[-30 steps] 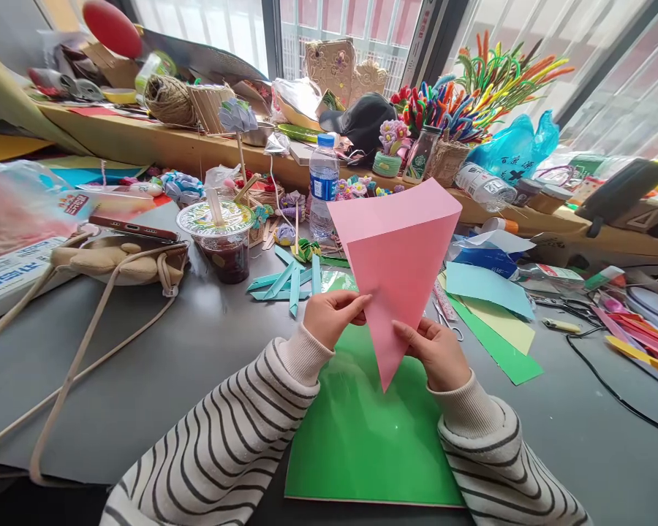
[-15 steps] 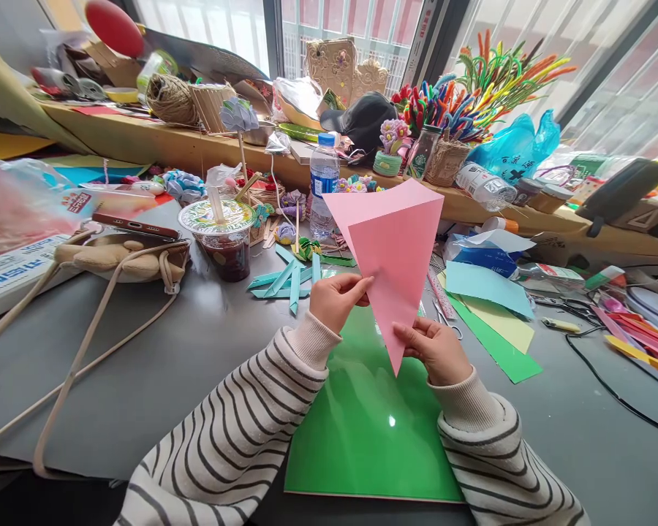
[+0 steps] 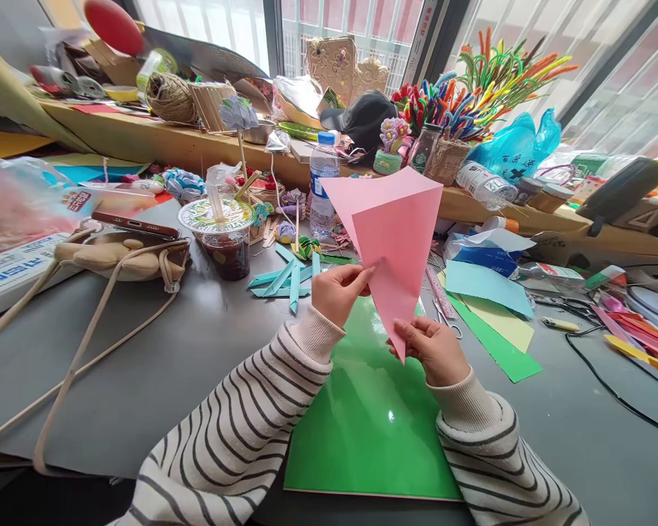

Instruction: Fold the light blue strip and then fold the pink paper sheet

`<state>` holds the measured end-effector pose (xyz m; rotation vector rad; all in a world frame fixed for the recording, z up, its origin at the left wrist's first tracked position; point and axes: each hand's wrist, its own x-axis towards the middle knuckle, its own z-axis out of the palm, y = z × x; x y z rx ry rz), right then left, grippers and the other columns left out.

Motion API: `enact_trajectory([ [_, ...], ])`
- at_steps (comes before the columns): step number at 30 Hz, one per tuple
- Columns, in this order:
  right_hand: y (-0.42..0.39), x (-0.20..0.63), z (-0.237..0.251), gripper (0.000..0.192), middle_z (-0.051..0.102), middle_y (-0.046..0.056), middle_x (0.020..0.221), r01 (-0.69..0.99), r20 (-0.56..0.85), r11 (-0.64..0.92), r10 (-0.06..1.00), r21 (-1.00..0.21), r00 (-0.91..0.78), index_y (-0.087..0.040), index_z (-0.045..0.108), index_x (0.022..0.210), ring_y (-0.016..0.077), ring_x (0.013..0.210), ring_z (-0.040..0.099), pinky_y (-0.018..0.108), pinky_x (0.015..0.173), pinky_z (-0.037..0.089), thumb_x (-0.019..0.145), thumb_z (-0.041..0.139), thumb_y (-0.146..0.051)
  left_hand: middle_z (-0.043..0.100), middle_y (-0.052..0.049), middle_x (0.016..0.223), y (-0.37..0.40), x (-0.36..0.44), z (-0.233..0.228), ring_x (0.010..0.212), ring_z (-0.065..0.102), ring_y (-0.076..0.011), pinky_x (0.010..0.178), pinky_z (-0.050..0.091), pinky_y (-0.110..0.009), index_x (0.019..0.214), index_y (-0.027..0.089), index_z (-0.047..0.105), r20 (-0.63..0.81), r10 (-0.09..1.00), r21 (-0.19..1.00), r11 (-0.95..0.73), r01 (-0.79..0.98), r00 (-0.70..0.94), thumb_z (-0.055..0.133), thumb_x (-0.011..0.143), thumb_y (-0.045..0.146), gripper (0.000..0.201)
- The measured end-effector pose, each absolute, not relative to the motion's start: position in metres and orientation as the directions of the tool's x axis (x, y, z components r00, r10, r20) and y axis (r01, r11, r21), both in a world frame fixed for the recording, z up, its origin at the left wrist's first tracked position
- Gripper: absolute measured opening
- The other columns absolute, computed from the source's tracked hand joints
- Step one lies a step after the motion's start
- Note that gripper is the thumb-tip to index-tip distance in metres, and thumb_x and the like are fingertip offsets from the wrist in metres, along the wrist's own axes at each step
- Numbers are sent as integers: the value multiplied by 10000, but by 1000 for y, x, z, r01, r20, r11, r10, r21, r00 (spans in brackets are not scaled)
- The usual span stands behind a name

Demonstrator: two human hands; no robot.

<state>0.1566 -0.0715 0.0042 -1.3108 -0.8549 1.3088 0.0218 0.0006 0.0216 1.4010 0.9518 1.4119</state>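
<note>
A sheet of pink paper (image 3: 398,248), folded over into a cone-like shape with its point downward, is held up in front of me. My left hand (image 3: 340,292) pinches its left edge between thumb and fingers. Near the lower tip, my right hand (image 3: 430,347) grips the paper, thumb in front and fingers behind. Below both hands lies a glossy green board (image 3: 373,446) on the grey table. Folded light-blue paper strips (image 3: 288,277) rest just beyond my left hand.
Right of the board are coloured paper sheets (image 3: 490,288) and scissors (image 3: 449,321). A lidded drink cup (image 3: 219,237), a water bottle (image 3: 323,183) and a beige bag (image 3: 120,256) stand toward the left and back. A cluttered ledge (image 3: 274,161) runs along the window.
The pink paper's lower tip has shifted slightly up and right, and the cone's fold has turned a little. Both hands keep their hold.
</note>
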Motion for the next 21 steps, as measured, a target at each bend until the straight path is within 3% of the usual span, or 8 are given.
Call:
enact_trajectory([
  [6,-72,157,6,225,615,16,486,-124,-278,-272,960,-954,33,-126,573,571,109,422,570,209,441,466,561,657,-335,601,-10,566,3,21,24,518,582,-126,538,510,-228,664,128,615,329,944,941,-329,-75,-11,567,631,377,256],
  [15,-73,156,6,236,582,-15,417,-88,-251,-249,968,-965,16,-131,533,568,66,326,506,159,356,407,595,627,-345,606,-7,585,4,20,25,521,580,-120,545,518,-233,675,123,618,330,944,936,-329,-127,-13,580,627,354,239],
  [18,-73,163,9,262,611,16,463,-23,-290,-294,952,-956,-96,-127,554,568,106,389,560,200,408,455,601,608,-381,600,-4,566,5,17,26,507,574,-111,533,517,-224,657,116,617,311,950,940,-304,-152,22,594,617,339,227],
  [21,-72,172,14,283,656,53,611,-41,-305,-315,938,-948,-164,-132,614,688,156,565,617,264,556,502,613,592,-403,603,-4,570,2,11,28,510,572,-107,515,513,-210,656,114,622,268,955,953,-243,-179,127,612,601,323,216],
])
